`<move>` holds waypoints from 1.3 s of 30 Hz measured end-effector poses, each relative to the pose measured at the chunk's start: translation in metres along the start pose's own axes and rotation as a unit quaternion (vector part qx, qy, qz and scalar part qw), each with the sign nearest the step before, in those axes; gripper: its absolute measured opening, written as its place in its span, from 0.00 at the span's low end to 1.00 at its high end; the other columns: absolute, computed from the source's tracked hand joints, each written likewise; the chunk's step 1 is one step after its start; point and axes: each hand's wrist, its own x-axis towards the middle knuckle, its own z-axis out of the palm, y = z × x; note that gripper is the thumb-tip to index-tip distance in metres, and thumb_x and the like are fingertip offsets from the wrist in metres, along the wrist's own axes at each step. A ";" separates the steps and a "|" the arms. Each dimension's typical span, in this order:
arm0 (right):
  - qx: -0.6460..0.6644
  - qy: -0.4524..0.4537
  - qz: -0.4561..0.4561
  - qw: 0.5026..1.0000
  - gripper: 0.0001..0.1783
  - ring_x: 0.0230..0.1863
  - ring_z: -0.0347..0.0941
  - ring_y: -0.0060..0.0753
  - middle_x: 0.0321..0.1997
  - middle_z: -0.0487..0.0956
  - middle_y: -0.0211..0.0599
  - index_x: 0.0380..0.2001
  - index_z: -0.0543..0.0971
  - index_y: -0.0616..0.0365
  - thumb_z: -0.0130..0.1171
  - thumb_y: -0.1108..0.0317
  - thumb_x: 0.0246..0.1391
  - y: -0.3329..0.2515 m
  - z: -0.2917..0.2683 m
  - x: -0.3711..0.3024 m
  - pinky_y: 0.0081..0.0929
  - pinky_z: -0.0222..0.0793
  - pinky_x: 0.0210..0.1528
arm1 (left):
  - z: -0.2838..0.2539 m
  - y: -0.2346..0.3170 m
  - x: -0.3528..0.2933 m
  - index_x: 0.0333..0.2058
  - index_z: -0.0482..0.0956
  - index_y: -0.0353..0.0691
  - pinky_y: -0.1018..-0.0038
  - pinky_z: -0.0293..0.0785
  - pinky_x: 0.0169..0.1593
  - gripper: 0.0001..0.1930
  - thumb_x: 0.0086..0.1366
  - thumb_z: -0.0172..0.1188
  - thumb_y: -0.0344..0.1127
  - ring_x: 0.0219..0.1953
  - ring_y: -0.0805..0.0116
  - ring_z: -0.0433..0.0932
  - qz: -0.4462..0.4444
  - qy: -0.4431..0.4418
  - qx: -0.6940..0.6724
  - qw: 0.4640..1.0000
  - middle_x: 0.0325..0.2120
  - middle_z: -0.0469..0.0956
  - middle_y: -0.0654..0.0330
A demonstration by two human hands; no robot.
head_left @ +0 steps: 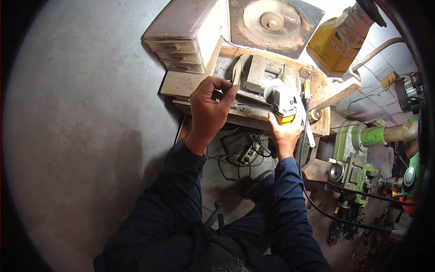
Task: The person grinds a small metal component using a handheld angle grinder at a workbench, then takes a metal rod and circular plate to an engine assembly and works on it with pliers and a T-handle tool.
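My right hand (286,136) is wrapped round the yellow body of an angle grinder (283,105), whose pale disc (273,89) points away from me over the workbench (253,113). To the left, my left hand (212,108) is raised over the bench's front edge with thumb and forefinger pinched together. A thin, dark sliver shows at those fingertips, too small to name. Just beyond them lies a curved metal piece (244,68), beside a wooden block (256,71). The grinder's disc is near the block; whether it touches anything, I cannot tell.
A drawer unit (176,46) stands on the bench's left. Behind is a dusty round fan (272,20); a yellow jug (337,45) is at back right. A black cable (304,181) runs along my right forearm. A power strip (248,155) lies below, and a green machine (358,172) stands right.
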 end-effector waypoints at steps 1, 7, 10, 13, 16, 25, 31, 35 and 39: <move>0.001 -0.001 0.000 1.000 0.38 0.41 0.82 0.48 0.41 0.82 0.53 0.51 0.72 0.67 0.77 0.60 0.39 -0.001 0.000 0.000 0.37 0.77 0.46 | -0.002 0.001 0.000 0.30 0.78 0.36 0.80 0.71 0.29 0.07 0.60 0.70 0.27 0.24 0.81 0.73 0.000 0.001 0.001 1.000 0.24 0.79 0.65; -0.007 0.002 -0.005 1.000 0.38 0.41 0.82 0.49 0.42 0.82 0.54 0.51 0.72 0.66 0.77 0.60 0.39 0.002 -0.003 0.001 0.38 0.76 0.46 | 0.004 -0.004 -0.001 0.30 0.79 0.36 0.80 0.70 0.28 0.07 0.60 0.70 0.28 0.24 0.81 0.72 0.000 -0.010 -0.007 1.000 0.24 0.79 0.64; -0.014 0.003 -0.005 1.000 0.38 0.42 0.81 0.50 0.42 0.82 0.54 0.51 0.72 0.66 0.78 0.60 0.39 0.005 -0.003 0.002 0.39 0.76 0.47 | 0.006 -0.005 -0.003 0.31 0.79 0.36 0.81 0.69 0.28 0.07 0.62 0.70 0.29 0.24 0.81 0.72 -0.044 -0.040 -0.013 0.998 0.23 0.79 0.65; 0.013 0.008 0.000 1.000 0.37 0.43 0.81 0.48 0.42 0.82 0.53 0.51 0.73 0.65 0.78 0.61 0.38 0.002 -0.003 0.002 0.39 0.76 0.48 | 0.009 -0.005 -0.005 0.31 0.80 0.35 0.81 0.70 0.28 0.06 0.64 0.68 0.30 0.24 0.80 0.74 -0.198 -0.109 -0.081 0.971 0.23 0.79 0.66; 0.049 0.010 0.009 0.999 0.37 0.43 0.81 0.45 0.42 0.82 0.51 0.51 0.73 0.64 0.78 0.62 0.37 -0.001 -0.003 0.002 0.38 0.76 0.48 | 0.010 -0.020 -0.008 0.35 0.80 0.36 0.84 0.73 0.31 0.05 0.66 0.66 0.31 0.26 0.81 0.76 -0.294 -0.166 -0.184 0.923 0.25 0.79 0.64; 0.102 -0.015 0.032 0.994 0.37 0.44 0.80 0.39 0.43 0.82 0.46 0.51 0.73 0.62 0.78 0.61 0.37 -0.004 -0.007 0.002 0.35 0.76 0.49 | 0.009 -0.035 -0.011 0.37 0.79 0.38 0.87 0.72 0.30 0.05 0.69 0.62 0.33 0.25 0.81 0.75 -0.455 -0.217 -0.323 0.802 0.26 0.79 0.64; 0.118 -0.045 0.065 0.990 0.38 0.44 0.81 0.39 0.43 0.82 0.46 0.52 0.73 0.63 0.77 0.61 0.37 -0.005 -0.008 0.000 0.34 0.76 0.49 | 0.008 -0.041 -0.011 0.38 0.78 0.36 0.89 0.72 0.30 0.05 0.71 0.60 0.31 0.29 0.80 0.76 -0.471 -0.233 -0.376 0.763 0.29 0.77 0.63; 0.110 -0.049 0.068 0.990 0.38 0.43 0.81 0.39 0.43 0.82 0.47 0.52 0.73 0.64 0.77 0.61 0.37 -0.006 -0.010 0.001 0.34 0.76 0.48 | 0.010 -0.044 -0.012 0.38 0.78 0.34 0.87 0.71 0.29 0.05 0.71 0.59 0.31 0.30 0.79 0.75 -0.465 -0.253 -0.379 0.759 0.30 0.77 0.62; 0.109 -0.057 0.056 0.991 0.38 0.44 0.81 0.39 0.43 0.82 0.47 0.52 0.73 0.64 0.76 0.62 0.36 -0.005 -0.012 0.001 0.34 0.76 0.49 | 0.010 -0.044 -0.013 0.39 0.78 0.34 0.86 0.68 0.28 0.05 0.70 0.59 0.30 0.29 0.78 0.75 -0.459 -0.268 -0.374 0.760 0.30 0.77 0.61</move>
